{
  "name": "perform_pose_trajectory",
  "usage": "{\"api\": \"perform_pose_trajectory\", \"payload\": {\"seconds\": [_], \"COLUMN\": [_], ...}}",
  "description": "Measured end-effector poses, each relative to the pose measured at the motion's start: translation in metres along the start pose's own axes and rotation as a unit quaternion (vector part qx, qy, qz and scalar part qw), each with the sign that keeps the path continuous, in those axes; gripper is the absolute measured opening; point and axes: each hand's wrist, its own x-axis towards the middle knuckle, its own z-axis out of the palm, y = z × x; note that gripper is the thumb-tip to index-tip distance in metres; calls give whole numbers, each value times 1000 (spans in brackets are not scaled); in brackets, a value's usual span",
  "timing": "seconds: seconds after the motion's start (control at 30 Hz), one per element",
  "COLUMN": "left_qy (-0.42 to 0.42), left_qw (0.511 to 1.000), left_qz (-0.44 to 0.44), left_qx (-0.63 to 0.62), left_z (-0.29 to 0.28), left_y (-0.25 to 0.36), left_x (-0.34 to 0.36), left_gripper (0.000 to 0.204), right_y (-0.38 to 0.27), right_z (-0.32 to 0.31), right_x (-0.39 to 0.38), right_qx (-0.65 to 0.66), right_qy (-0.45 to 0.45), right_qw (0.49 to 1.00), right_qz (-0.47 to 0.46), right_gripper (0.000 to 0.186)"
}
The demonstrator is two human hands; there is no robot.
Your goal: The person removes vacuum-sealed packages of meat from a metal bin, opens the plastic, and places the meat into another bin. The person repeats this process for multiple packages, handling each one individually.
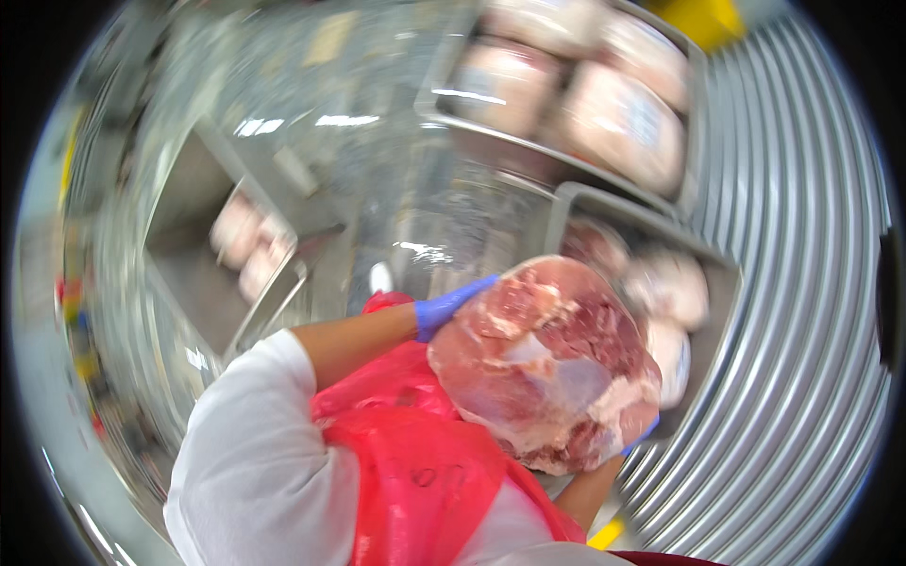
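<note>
Gripped wide at opposite edges, a large cut of raw meat (547, 363) was held at the left side of the near metal tub (722, 302), its outline overlapping part of the tub's left rim. Whether it was raised above that rim or kept just beside it could not be told. Its upper left edge, on the side away from the tub, was clasped by the blue-gloved left hand (448, 309), the fingertips being hidden behind the meat. Its lower right edge, nearer the tub, was gripped by the right hand (644, 436), only a strip of its glove being seen. Inside the tub, pale and red pieces (670, 283) were partly hidden by the held cut, while bare metal was shown along the right wall. Just beyond the near tub, a second tub (696, 123) was loaded with larger pale pieces (623, 123). To its right, the near tub was bordered by a ridged metal surface (802, 208). Well to its left, a metal bin (193, 245) was seen, the gap being taken up by a broad stretch of wet-looking floor (377, 179).
</note>
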Motion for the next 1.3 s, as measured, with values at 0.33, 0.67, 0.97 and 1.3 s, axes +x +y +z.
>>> {"api": "perform_pose_trajectory", "payload": {"seconds": [0.33,0.67,0.97,1.3], "left_qy": [31,116,249,335], "left_qw": [948,775,553,858], "left_qz": [278,531,717,377], "left_qx": [-154,-323,-344,-98], "left_z": [19,-83,-129,-133], "left_y": [-115,-196,-164,-29], "left_x": [-156,-348,-401,-233], "left_gripper": [65,83,77,59], "right_y": [-141,-11,-43,-54], "right_z": [183,412,396,250], "right_x": [-86,-396,-369,-188], "right_qx": [-180,-192,-51,200], "right_qy": [-543,-716,-690,-419], "right_qw": [817,601,619,858], "right_qz": [-68,299,370,218], "right_gripper": [35,40,57,47]}}
